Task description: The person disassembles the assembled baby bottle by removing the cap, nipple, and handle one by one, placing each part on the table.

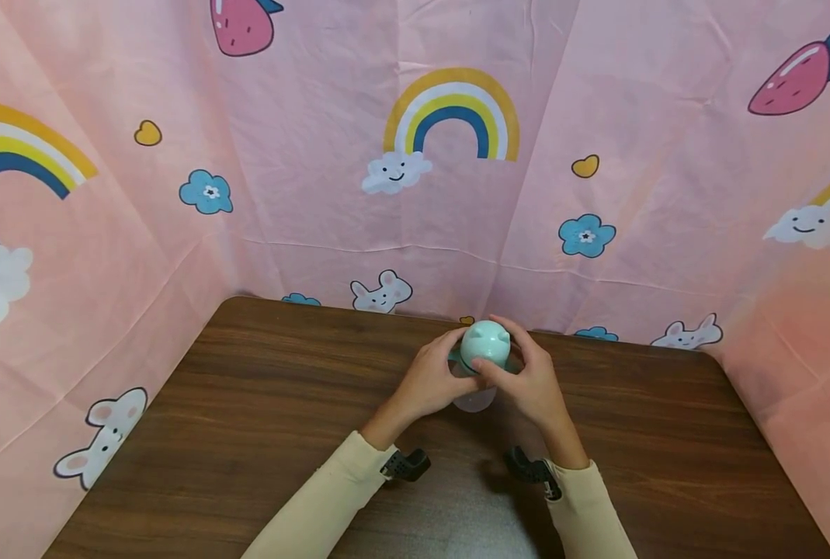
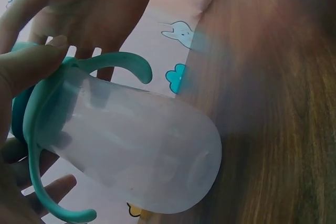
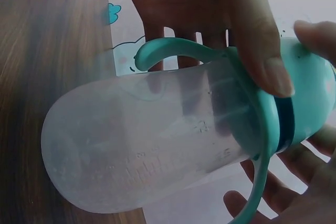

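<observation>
Here it is, the bottle (image 2: 152,140) held between both hands, base pointed down toward the surface (image 1: 282,411) beneath them! By the left hand (image 1: 430,382) the neck is gripped, its thumb pressed near the collar (image 3: 268,114); by the right hand (image 1: 532,380) the lid (image 1: 486,345) is held, a thumb laid on its near side. So both are clamped on, close together, and all the grip is kept at the top.

And there the danger is found! Below the hands, the body is braced by no finger that can be seen from underneath; whether the base is touching the surface cannot be told. Should the lid be twisted while the neck is held too lightly, the whole bottle could be spun along with it. A slip looks possible too: the lid is rounded and smooth, and from the right thumb it could be lost. Watch the handles (image 3: 173,46), curved out beside the fingers: a turn could be blocked if one is caught. And if the lid is freed with a jerk, the base could be tipped away. No liquid can be made out, so a drop is to be feared more than a spill.
</observation>
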A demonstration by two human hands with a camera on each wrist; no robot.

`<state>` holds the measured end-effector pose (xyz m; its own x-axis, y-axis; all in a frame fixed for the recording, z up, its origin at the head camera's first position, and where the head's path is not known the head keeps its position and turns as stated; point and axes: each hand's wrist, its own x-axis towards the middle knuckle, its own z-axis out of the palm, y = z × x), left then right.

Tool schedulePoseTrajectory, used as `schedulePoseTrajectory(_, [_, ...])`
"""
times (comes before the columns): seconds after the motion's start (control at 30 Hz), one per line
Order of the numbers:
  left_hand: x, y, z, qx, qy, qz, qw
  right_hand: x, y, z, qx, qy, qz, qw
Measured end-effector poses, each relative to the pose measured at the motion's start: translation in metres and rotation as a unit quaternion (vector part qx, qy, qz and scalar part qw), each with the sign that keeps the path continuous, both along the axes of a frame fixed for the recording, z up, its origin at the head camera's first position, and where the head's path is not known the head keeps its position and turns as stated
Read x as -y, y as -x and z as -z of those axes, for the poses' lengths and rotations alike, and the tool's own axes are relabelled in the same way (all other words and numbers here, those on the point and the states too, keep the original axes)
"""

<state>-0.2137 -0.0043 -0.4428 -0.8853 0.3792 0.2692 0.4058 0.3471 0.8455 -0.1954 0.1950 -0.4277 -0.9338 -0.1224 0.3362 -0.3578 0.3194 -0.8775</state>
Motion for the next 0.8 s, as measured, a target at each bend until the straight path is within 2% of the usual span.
schedulePoseTrajectory(0.5, [-0.006,0.0,0.002,-0.006,-0.005,-0.02,0.9998,0.007,-0.002,-0.003,-0.019,-0.023,0.023,0.9993])
schedulePoseTrajectory(0.67, [-0.006,0.0,0.004,-0.014,-0.001,-0.025,0.9996,0.011,-0.004,-0.003,-0.025,-0.033,0.039,0.9984])
schedulePoseTrajectory(0.8, [-0.006,0.001,0.005,-0.008,0.002,-0.024,0.9997,0.016,-0.005,-0.002,-0.042,-0.047,0.06,0.9962])
